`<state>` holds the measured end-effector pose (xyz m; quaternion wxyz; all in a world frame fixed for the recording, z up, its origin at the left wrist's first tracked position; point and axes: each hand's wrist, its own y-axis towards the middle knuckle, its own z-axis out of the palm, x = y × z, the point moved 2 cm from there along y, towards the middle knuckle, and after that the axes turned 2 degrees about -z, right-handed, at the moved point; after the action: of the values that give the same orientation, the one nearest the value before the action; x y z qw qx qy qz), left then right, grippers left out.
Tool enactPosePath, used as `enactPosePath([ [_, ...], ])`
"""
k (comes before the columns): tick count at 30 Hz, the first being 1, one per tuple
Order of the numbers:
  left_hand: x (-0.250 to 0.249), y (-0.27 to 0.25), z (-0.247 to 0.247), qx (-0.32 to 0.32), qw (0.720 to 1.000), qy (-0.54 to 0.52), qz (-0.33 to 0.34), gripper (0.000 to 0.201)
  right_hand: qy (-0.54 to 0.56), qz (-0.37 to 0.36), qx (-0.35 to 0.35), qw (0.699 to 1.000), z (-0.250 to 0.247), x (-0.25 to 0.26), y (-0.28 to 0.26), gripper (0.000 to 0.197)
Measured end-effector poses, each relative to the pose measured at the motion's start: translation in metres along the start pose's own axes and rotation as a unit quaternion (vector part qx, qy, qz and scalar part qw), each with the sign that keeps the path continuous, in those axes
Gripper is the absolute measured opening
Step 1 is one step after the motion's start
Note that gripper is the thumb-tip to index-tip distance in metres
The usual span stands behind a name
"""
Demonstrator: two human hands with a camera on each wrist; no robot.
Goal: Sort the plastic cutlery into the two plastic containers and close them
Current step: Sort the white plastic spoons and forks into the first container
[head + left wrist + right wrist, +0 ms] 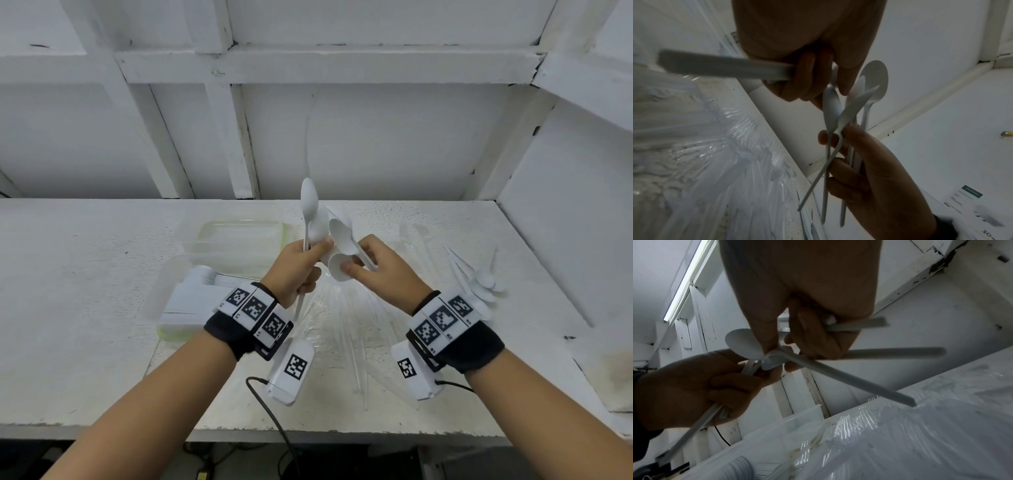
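White-painted bench [85, 274], rough and speckled, panelled wall behind. Left hand [294, 270], raised over the bench: fingers curled round smooth white plastic spoons [309, 209], bowls up. Right hand [380, 270]: pinches further spoons [344, 236] by neck and handle. Clear lidded containers [236, 240] at left; clear forks [346, 322] heaped below the hands; loose white spoons [479, 277] at right

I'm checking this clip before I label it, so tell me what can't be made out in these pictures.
- Spoon count in the left hand: head view, fingers and overlapping white spoons hide it.
- Contents of the far clear container: head view, see-through plastic on a white table, washed out.
- Clear cutlery under the wrists: head view, forks or knives unclear, transparent and partly covered by the wrist cameras.
- Handle ends in the right hand: right wrist view, motion-blurred.
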<state>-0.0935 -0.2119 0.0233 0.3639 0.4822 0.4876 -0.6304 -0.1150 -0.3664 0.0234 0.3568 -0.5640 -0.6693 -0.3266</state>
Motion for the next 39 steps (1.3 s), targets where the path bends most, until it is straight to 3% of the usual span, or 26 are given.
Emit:
enactPosePath([
  [4,0.001,-0.003,-0.001,0.003,0.999,-0.034,-0.025,0.068,0.029,0.032,-0.008,0.999,0.004,-0.001,-0.002,0.025],
  [6,0.003,-0.003,-0.003,-0.02,0.998,-0.05,-0.045,0.073,0.046,0.037,-0.031,0.998,0.002,-0.001,-0.002,0.016],
  [8,0.005,-0.004,-0.003,-0.039,0.998,-0.016,-0.046,0.065,0.107,0.046,-0.05,0.992,0.0,-0.001,-0.003,0.005],
  [13,0.017,-0.006,0.003,-0.031,0.999,0.022,-0.029,0.04,0.335,0.091,-0.087,0.934,-0.002,0.002,-0.002,0.016],
  [16,0.022,-0.006,0.006,-0.037,0.998,0.043,-0.012,0.036,0.407,0.101,-0.104,0.902,-0.004,0.004,0.0,0.02],
  [20,0.027,-0.003,0.004,-0.104,0.992,0.066,0.009,0.029,0.473,0.103,-0.123,0.866,-0.007,0.003,-0.003,0.019],
  [24,0.031,-0.001,0.001,-0.117,0.989,0.083,0.036,0.026,0.418,0.09,-0.113,0.897,-0.004,0.004,-0.003,0.013],
  [29,0.031,-0.003,0.005,-0.09,0.987,0.113,0.075,0.014,0.242,0.083,-0.152,0.955,-0.001,0.002,0.003,0.015],
  [36,0.029,-0.01,0.009,-0.027,0.991,0.116,0.068,0.019,0.185,0.077,-0.157,0.967,0.001,-0.003,0.007,0.017],
  [39,0.03,-0.01,0.01,-0.013,0.998,0.057,0.035,0.013,0.206,0.088,-0.157,0.962,0.001,-0.006,0.007,0.016],
])
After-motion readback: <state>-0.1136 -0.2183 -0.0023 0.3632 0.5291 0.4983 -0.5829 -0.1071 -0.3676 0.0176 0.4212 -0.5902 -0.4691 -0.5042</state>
